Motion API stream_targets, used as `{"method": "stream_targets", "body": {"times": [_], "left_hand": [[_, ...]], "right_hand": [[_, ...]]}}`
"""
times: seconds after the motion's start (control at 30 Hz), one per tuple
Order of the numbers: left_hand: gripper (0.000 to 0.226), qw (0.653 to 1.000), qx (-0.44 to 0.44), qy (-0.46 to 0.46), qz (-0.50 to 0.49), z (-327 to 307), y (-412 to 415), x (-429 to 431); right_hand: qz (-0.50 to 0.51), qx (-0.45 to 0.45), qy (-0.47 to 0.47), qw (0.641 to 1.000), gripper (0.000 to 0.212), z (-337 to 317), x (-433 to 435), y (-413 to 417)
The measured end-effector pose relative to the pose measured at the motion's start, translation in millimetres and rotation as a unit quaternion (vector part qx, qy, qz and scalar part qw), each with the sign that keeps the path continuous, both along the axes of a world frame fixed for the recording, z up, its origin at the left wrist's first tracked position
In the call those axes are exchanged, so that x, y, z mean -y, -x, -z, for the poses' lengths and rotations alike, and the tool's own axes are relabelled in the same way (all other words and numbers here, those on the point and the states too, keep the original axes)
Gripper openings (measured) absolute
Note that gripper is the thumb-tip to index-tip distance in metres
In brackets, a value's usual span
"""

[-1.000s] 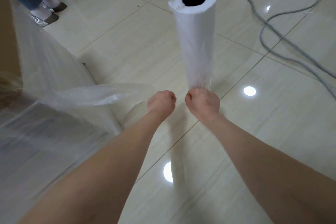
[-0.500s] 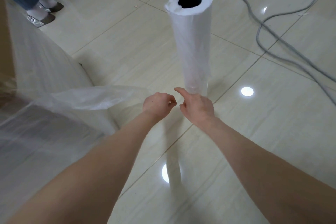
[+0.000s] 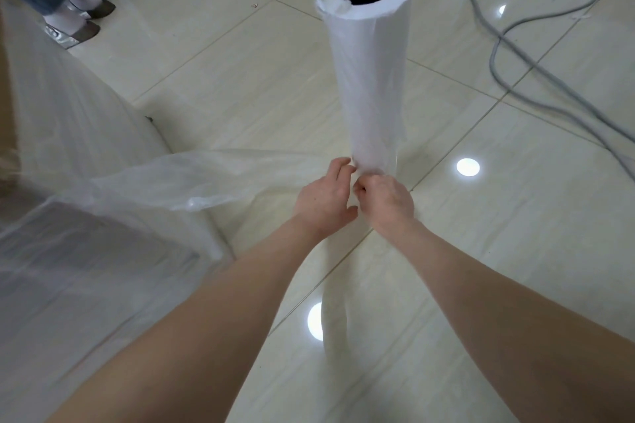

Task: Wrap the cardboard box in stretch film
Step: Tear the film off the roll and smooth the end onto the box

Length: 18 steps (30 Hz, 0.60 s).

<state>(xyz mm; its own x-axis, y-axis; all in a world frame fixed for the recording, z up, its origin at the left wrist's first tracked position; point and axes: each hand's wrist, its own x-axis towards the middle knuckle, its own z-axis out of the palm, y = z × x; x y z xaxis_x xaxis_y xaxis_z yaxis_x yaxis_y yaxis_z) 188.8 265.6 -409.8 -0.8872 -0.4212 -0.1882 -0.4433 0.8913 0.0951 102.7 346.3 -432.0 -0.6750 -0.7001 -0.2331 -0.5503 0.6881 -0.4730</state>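
My right hand (image 3: 386, 197) pinches stretch film (image 3: 206, 178) at the upright roll's (image 3: 369, 79) foot, left hand (image 3: 323, 196) resting loose-fingered beside it, nearer the cardboard box (image 3: 7, 106), which lies well left of the roll.

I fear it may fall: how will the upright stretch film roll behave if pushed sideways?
Likely tips easily: the roll stands tall on a narrow end. It may slide too, as the tile floor looks glossy. Once down, its round body would probably roll.

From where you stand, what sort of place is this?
Likely a packing or storage room: a tall stretch film roll stands upright, a film-draped cardboard box sits at left, and the tiled floor is bare and glossy.
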Motion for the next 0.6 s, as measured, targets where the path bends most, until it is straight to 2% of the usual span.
{"method": "stream_targets", "body": {"times": [0.07,0.13,0.23,0.33,0.6], "left_hand": [[0.066,0.998,0.032,-0.045,-0.023,6,3,2],[0.057,0.995,0.040,-0.079,-0.044,12,5,6],[0.030,0.996,0.037,-0.046,-0.062,12,11,5],[0.028,0.996,0.025,-0.025,-0.081,9,13,9],[0.021,0.982,-0.087,-0.138,-0.099,3,0,20]], "right_hand": [[0.001,0.003,0.001,1.000,0.027,0,1,1],[0.001,0.001,0.001,1.000,0.028,0,0,2],[-0.010,-0.007,-0.011,1.000,0.028,1,-1,3],[-0.008,-0.002,-0.010,1.000,0.028,-1,-3,3],[0.019,-0.009,-0.021,1.000,0.029,-3,-2,-1]]}}
